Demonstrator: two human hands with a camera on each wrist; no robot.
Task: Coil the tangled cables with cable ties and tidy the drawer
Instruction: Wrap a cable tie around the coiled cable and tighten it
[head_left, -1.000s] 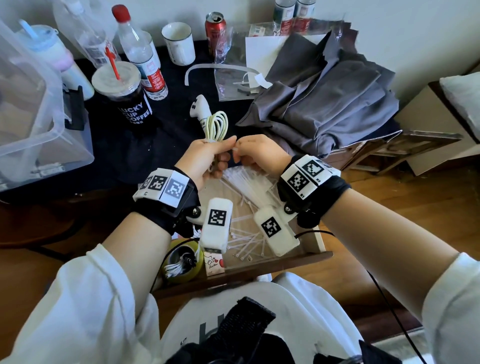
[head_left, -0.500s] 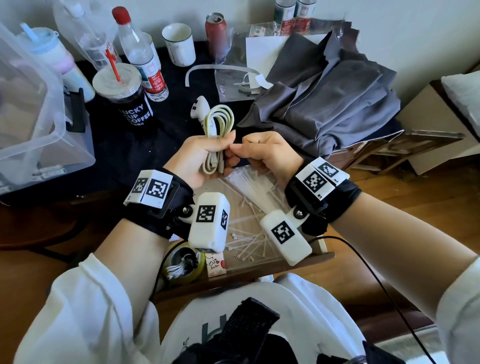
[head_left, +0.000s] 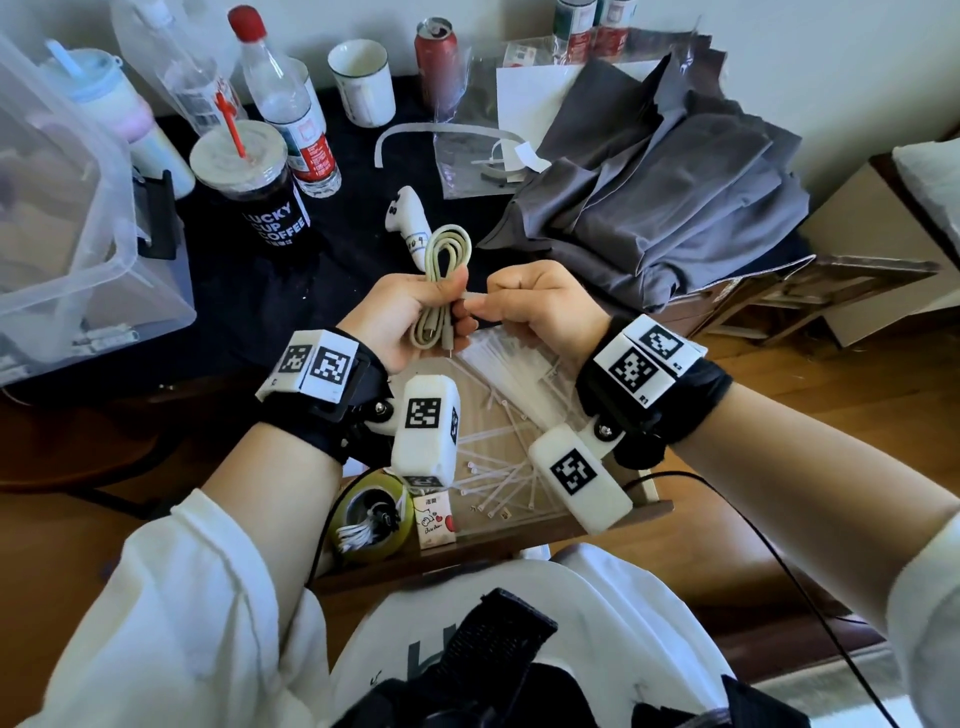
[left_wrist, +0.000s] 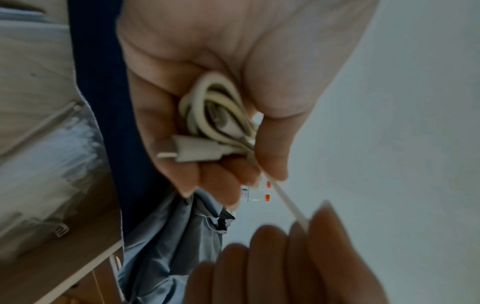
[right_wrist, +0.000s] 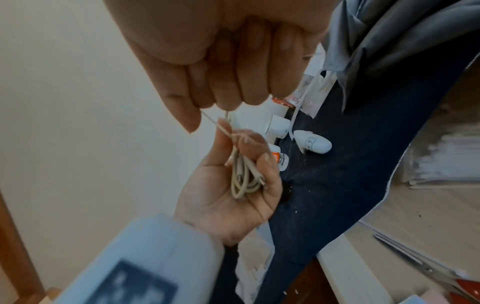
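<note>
My left hand (head_left: 410, 317) grips a coiled beige cable (head_left: 445, 262) upright above the open drawer (head_left: 519, 525); its loops stick up and its plugs (left_wrist: 193, 151) hang below the fingers. A thin white cable tie (left_wrist: 288, 202) runs from the coil to my right hand (head_left: 535, 306), which pinches its tail between thumb and curled fingers (right_wrist: 207, 88). The coil (right_wrist: 242, 179) lies across my left palm in the right wrist view. Where the tie wraps the cable is hidden behind my left thumb.
The drawer holds a bundle of white cable ties (head_left: 514, 379), several loose ties (head_left: 498, 483), a yellow tape roll (head_left: 366, 519) and scissors (right_wrist: 428, 271). On the dark desk stand a white controller (head_left: 408, 218), a coffee cup (head_left: 252, 187), bottles, a mug, grey cloth (head_left: 649, 197) and a clear bin (head_left: 67, 218).
Both hands rose slightly, the left turning palm up so the cable's plugs show. The right hand has drawn away from the coil, pulling the tie's tail to the right.
</note>
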